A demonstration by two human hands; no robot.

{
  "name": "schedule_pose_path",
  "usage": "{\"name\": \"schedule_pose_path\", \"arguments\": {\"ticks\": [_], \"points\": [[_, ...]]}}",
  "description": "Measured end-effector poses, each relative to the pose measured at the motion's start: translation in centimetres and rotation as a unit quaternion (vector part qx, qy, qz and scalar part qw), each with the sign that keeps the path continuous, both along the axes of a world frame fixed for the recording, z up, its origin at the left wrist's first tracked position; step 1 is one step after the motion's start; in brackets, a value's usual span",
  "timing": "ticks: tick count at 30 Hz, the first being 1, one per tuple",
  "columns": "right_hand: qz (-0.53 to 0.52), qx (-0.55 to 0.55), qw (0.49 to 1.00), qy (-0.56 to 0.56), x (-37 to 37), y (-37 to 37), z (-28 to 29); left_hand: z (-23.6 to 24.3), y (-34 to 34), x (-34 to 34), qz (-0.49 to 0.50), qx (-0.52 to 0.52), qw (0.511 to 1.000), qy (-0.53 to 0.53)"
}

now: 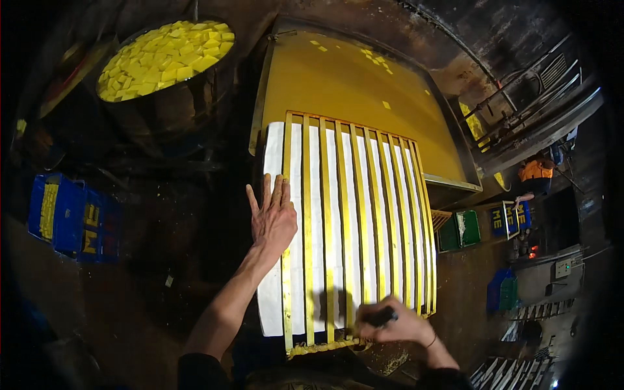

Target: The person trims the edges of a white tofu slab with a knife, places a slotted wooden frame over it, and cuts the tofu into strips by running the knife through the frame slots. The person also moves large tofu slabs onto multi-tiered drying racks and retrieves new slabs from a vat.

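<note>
A yellow slatted rack (329, 234) lies over a broad white slab (296, 260) in front of me. White strips show between its long parallel slats. At the left side of the slab rests my left hand (273, 224), palm down, fingers spread, their tips by the outermost slat. My right hand (400, 323) is closed around a dark-handled tool (382, 316) at the rack's near end, right of its middle. Motion blurs that hand, and the tool's working end cannot be made out. A dark shadow falls across the slats just left of it.
Beyond the rack stands a large metal vat (262, 97) of yellow-brown liquid with a few yellow pieces floating. A round tub (172, 120) heaped with yellow blocks is at far left. Blue crates (101, 224) sit below it. Green crates (469, 224) and a person in orange (536, 170) are at right.
</note>
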State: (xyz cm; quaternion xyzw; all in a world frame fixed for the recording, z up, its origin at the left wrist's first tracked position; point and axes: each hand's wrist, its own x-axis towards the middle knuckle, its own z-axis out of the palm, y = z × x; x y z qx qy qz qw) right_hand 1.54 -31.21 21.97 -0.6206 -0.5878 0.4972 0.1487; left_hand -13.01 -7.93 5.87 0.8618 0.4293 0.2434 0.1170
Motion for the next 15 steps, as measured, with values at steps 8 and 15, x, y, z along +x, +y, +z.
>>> {"name": "schedule_pose_path", "arguments": {"ticks": [8,15], "points": [[-0.147,0.469,0.844,-0.216,8.2,31.1,-4.1,0.4,-0.5,0.9,-0.011,0.007,0.999,-0.032],[-0.068,0.360,0.902,-0.230,5.0,20.3,-8.6,-0.8,0.5,-1.0,0.008,0.002,1.000,-0.014]]}}
